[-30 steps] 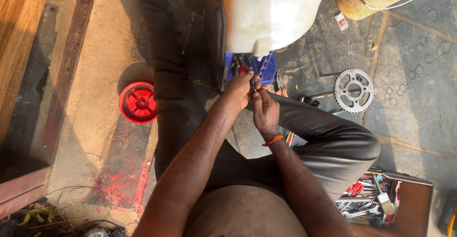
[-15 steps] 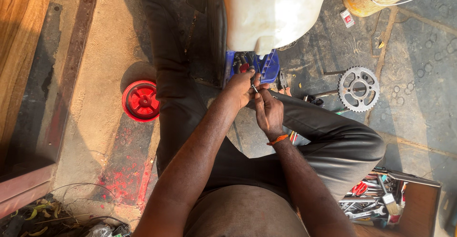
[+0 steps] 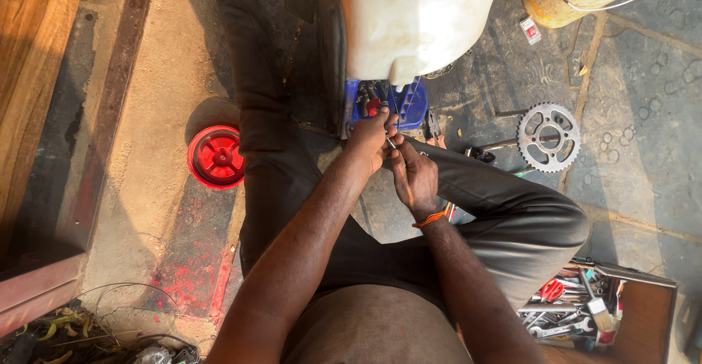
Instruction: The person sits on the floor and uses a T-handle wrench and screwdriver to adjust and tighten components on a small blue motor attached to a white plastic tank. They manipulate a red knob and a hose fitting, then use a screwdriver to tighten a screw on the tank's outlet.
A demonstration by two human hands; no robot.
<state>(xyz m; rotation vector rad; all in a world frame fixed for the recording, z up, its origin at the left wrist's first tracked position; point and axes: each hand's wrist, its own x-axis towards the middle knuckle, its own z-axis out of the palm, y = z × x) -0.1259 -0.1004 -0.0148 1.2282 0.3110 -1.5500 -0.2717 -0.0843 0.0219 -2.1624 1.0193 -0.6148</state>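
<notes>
Left hand (image 3: 369, 139) and right hand (image 3: 411, 174) both pinch closed on a small metal pin (image 3: 392, 143) just before the blue tray (image 3: 409, 108), white tank (image 3: 417, 20) above, sprocket (image 3: 548, 136) apart; steady, close grip advisable.

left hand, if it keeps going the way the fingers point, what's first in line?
Probably the blue tray of tools just beyond the left hand, under the white plastic body. Depth is unclear from above; the small metal piece pinched with the right hand sits beside it.
</notes>
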